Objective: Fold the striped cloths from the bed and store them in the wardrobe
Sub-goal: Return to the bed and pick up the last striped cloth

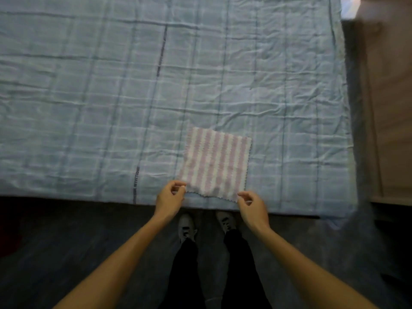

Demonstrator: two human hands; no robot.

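Near the front edge of the bed, one pink-and-white striped cloth lies flat on the wrinkled blue checked sheet. The left hand pinches its near left corner between thumb and fingers; the right hand pinches the near right corner. One pale wooden cabinet stands beside the bed's right side. Two grey shoes rest on the dark floor, between the forearms.

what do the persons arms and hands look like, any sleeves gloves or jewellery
Both forearms are bare, with no sleeves in view. The left hand and right hand wear no gloves; no watch, ring or bracelet shows, though the picture is slightly blurred.
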